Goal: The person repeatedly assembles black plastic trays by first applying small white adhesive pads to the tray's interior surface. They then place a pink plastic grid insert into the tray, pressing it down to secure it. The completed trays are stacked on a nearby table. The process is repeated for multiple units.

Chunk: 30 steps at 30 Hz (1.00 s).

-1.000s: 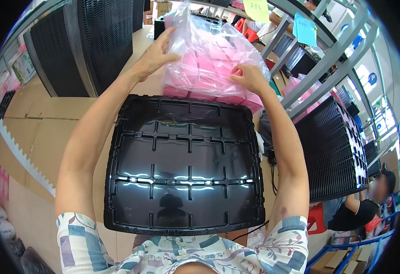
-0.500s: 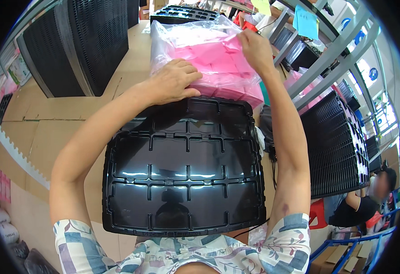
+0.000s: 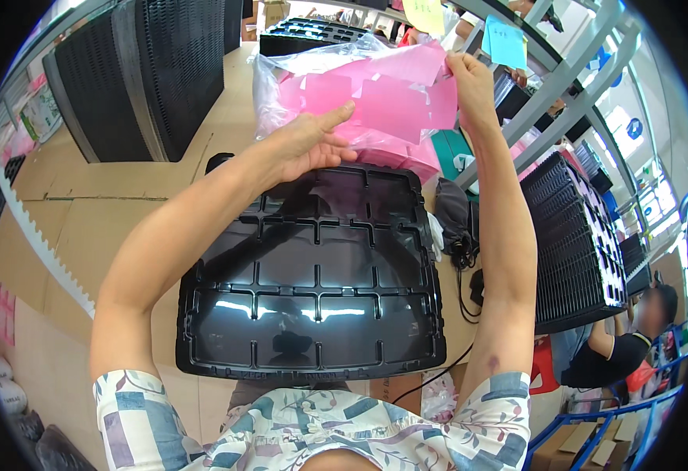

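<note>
My right hand (image 3: 473,88) is closed at the far right, pinching the upper corner of a thin pink sheet (image 3: 397,104) marked with rectangular panels. The sheet hangs tilted over a clear plastic bag (image 3: 267,90) with more pink material in it. My left hand (image 3: 312,145) is open, thumb raised and fingers apart, in front of the sheet's lower left part; whether the thumb touches it I cannot tell. Below both hands lies a black plastic tray (image 3: 312,255) with moulded ridges, its far edge close to my left fingers.
Tall stacks of black trays stand at the left (image 3: 175,78) and right (image 3: 567,243) on or beside the cardboard-covered table (image 3: 85,228). Metal shelf bars (image 3: 567,94) slant across the right. Black cables (image 3: 463,275) lie right of the tray. A seated co-worker (image 3: 615,349) is at the far right.
My right hand has moved right, drawing the pink sheet up out of the bag's contents. My left hand has lifted off the bag and opened. The black tray appears slightly turned.
</note>
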### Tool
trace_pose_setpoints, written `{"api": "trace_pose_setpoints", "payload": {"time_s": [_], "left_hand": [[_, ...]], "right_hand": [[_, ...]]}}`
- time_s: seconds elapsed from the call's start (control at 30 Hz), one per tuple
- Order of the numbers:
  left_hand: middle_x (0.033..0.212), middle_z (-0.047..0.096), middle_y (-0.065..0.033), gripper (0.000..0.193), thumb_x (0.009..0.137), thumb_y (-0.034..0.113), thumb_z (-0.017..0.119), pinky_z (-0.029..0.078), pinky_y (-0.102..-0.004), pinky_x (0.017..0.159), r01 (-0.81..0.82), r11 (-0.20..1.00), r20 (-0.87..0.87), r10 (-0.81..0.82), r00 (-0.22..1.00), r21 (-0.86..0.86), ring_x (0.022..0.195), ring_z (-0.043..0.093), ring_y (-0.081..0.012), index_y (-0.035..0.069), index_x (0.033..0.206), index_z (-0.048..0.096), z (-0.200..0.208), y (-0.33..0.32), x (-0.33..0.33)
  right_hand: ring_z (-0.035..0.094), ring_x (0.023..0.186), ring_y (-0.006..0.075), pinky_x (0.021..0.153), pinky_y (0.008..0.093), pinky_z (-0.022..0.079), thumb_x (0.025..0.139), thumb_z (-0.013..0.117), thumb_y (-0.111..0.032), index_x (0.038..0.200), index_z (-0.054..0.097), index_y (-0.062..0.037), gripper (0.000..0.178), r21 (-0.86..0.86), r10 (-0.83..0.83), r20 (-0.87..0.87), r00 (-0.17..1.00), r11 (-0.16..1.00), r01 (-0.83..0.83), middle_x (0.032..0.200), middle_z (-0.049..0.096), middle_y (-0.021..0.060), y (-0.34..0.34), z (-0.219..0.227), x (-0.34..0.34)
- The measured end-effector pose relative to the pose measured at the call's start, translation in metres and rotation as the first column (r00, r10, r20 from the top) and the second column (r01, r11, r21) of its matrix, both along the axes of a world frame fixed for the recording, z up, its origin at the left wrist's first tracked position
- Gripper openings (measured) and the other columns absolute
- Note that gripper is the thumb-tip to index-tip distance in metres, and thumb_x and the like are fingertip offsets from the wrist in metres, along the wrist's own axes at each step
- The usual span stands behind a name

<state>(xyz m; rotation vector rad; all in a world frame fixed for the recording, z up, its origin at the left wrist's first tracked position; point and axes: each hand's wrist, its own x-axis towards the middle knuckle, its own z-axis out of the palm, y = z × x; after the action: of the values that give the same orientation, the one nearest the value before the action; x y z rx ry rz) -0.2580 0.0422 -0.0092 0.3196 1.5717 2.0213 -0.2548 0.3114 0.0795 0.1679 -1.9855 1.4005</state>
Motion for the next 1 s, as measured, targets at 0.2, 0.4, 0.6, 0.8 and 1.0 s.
{"api": "trace_pose_setpoints", "payload": {"time_s": [0.2,0.4,0.6,0.8,1.0], "left_hand": [[0.132,0.052,-0.0309,0.115,0.088,0.078,0.046,0.06,-0.0338,0.068,0.289,0.903,0.194,-0.361,0.912,0.319,0.103,0.067,-0.0352,-0.017,0.147,0.018,-0.018,0.01,-0.008],[0.14,0.046,-0.026,0.101,0.089,0.077,0.046,0.051,-0.0498,0.1,0.185,0.862,0.178,-0.299,0.937,0.473,0.114,0.059,-0.0358,-0.006,0.145,0.031,-0.015,0.058,0.039],[0.121,0.059,-0.0147,0.043,0.087,0.013,0.076,0.057,-0.0472,0.092,-0.254,0.784,0.124,0.224,0.967,0.566,0.106,0.063,-0.0282,0.002,0.122,0.054,-0.015,0.054,0.013],[0.123,0.059,-0.0194,0.033,0.085,0.001,0.068,0.053,-0.055,0.103,-0.078,0.73,-0.048,0.151,0.987,0.679,0.114,0.062,-0.0354,-0.006,0.115,0.054,0.04,-0.008,0.008],[0.128,0.053,-0.0285,0.03,0.084,-0.002,0.059,0.045,-0.0669,0.107,-0.018,0.684,-0.061,0.091,0.994,0.729,0.125,0.053,-0.049,-0.009,0.112,0.051,0.076,-0.027,0.025]], "right_hand": [[0.048,0.057,0.0053,0.053,0.0237,0.038,0.099,0.062,-0.023,0.078,0.066,-0.0038,0.028,-0.274,0.136,0.052,0.989,0.955,-0.117,0.071,0.059,-0.0016,-0.001,-0.008,0.013],[0.053,0.058,0.006,0.051,0.0231,0.041,0.099,0.061,-0.023,0.081,0.067,-0.0035,0.027,-0.317,0.213,0.083,0.974,0.932,-0.176,0.072,0.061,-0.0005,0.017,-0.026,0.013],[0.055,0.06,0.0089,0.053,0.025,0.043,0.099,0.06,-0.026,0.089,0.068,-0.0035,0.026,-0.085,0.035,0.158,0.987,0.996,-0.022,0.077,0.063,0.0007,-0.015,-0.044,0.053],[0.061,0.1,0.0204,0.076,0.0342,0.051,0.106,0.042,-0.049,0.114,0.057,-0.0003,0.051,-0.483,0.218,0.32,0.922,0.875,-0.039,0.11,0.06,0.0092,-0.024,-0.086,0.094],[0.059,0.097,0.0254,0.079,0.0426,0.057,0.103,0.038,-0.061,0.13,0.045,0.0074,0.074,-0.715,0.465,0.426,0.776,0.698,-0.026,0.133,0.051,0.0227,-0.037,-0.1,0.09]]}}
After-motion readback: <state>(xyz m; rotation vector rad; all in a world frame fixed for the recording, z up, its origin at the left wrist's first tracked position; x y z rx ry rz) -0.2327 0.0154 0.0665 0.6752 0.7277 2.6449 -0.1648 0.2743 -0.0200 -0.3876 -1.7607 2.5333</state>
